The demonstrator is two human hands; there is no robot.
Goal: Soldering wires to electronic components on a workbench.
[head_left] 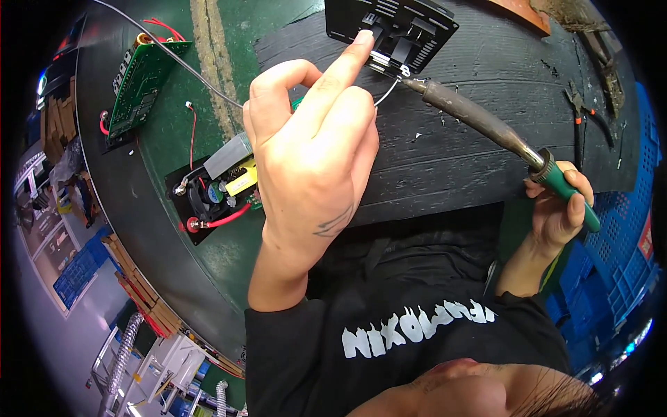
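Observation:
In my right hand (559,208), the fingers wrap round the green handle of a soldering iron (479,118). Its tip meets a white-and-metal terminal on a black vented panel (351,31) with sockets. My left hand (313,132) stretches its index finger onto that panel, while the other fingers curl in. A thin grey solder wire (174,55) enters behind this hand and comes out on its right, ending near the iron's tip. The thumb and the grip on the wire are hidden.
Left of my left hand lies a black plate with a fan (205,198) and red cable. A green circuit board (142,87) stands farther left. Orange-handled cutters (578,115) rest on the black mat (479,160) at right. Blue crates (629,229) stand beyond the edge.

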